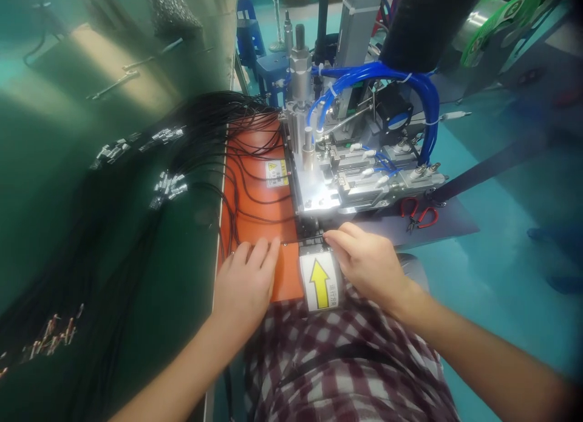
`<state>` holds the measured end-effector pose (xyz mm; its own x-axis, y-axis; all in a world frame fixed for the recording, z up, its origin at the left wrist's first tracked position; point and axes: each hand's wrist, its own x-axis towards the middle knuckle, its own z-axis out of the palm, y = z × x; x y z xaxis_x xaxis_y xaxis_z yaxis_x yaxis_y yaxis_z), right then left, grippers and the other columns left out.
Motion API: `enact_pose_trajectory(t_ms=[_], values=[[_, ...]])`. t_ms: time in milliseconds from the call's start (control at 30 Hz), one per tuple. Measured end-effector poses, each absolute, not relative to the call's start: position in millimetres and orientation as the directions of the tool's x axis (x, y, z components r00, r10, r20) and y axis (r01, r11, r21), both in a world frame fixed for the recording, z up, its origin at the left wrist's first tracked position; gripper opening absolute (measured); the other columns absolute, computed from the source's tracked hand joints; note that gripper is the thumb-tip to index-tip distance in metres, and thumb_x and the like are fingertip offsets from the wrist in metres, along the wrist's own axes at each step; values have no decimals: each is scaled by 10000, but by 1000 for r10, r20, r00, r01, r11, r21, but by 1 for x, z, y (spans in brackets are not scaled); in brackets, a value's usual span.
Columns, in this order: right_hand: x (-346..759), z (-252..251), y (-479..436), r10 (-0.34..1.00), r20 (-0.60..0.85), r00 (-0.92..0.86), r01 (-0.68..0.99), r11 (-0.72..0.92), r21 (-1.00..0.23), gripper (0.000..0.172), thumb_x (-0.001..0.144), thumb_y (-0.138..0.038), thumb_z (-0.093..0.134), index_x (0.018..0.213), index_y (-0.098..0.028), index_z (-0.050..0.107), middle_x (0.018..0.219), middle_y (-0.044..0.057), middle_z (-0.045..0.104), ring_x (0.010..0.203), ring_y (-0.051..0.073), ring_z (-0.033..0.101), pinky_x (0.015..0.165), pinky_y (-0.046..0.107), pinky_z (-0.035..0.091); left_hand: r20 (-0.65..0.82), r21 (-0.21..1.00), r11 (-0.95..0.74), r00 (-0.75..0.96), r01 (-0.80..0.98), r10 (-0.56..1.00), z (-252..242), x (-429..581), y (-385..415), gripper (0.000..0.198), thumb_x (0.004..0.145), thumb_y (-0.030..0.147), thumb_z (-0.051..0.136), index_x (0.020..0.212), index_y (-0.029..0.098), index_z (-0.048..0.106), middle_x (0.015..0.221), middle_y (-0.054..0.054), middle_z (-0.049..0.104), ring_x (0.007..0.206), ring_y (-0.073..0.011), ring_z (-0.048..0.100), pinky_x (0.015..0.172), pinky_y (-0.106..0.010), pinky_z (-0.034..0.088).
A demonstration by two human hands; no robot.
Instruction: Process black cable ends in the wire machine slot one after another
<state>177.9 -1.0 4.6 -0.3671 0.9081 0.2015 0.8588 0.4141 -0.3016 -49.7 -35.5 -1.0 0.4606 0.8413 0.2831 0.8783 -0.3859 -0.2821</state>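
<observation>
My left hand (246, 282) lies on the front edge of the orange machine plate (255, 197), fingers together and flat, fingertips beside a thin black wire (237, 228). My right hand (368, 261) pinches at the dark slot just above the white label with a yellow arrow (320, 281); what its fingertips hold is too small to make out. Behind them rises the metal press head (319, 185) with blue air hoses (378, 73).
A bundle of black wires with metal terminals (168, 185) spreads across the green bench (91, 228) on the left. Red-handled pliers (416, 214) lie on a dark shelf right of the machine. Blue stools (250, 36) stand behind. My checked shirt (337, 361) fills the bottom.
</observation>
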Motion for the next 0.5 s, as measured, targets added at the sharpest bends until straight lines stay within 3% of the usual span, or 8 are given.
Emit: enact_pose_trajectory(t_ms=[67,133,233,300,333,400,500], values=[[176,14,1,908,138,-396,879,418,-229,251,869,-112,466,785,-188,690,708,47,640,534,147,500,509,311,223,281,-283,-384,459,879,843,-1,-50,-36,410,831,61,514,1207,137,660,1081,-77,704,856,-236,599,646,-326,473],[176,19,2,908,88,-409,874,418,-247,233,817,-71,486,733,-181,673,679,54,640,531,154,498,514,316,218,292,-286,-386,463,877,837,-1,-50,-35,405,832,61,515,1202,134,662,1078,-79,705,859,-236,600,649,-324,472],[180,17,4,948,97,-305,776,306,-552,207,848,-138,503,810,-195,698,794,67,702,675,191,589,588,301,327,299,-292,-386,467,875,832,-1,-49,-35,396,830,63,522,1191,134,670,1077,-75,707,868,-241,602,647,-324,469],[185,10,4,995,20,-93,547,68,-835,180,871,-247,530,887,-198,703,844,63,710,704,193,602,634,304,383,297,-294,-386,468,874,832,-1,-49,-34,393,832,65,522,1189,135,672,1080,-72,706,873,-242,602,642,-322,466],[187,6,4,998,-67,-3,396,-60,-916,184,862,-293,551,899,-190,699,825,56,702,656,179,587,625,304,394,298,-295,-387,469,874,831,-1,-49,-34,390,834,66,521,1187,133,673,1080,-72,706,874,-242,602,644,-321,467],[188,-3,5,968,-239,73,162,-248,-955,218,822,-353,594,879,-166,690,755,33,667,524,130,512,562,292,382,305,-294,-389,472,873,828,-1,-49,-34,382,838,71,521,1183,129,675,1077,-73,705,874,-240,599,650,-322,471],[184,-13,7,944,-328,34,49,-329,-943,297,779,-431,620,782,-140,677,701,16,628,448,82,438,498,266,338,307,-289,-387,467,876,829,-1,-49,-34,372,844,80,517,1176,132,677,1065,-72,707,869,-237,598,645,-323,475]])
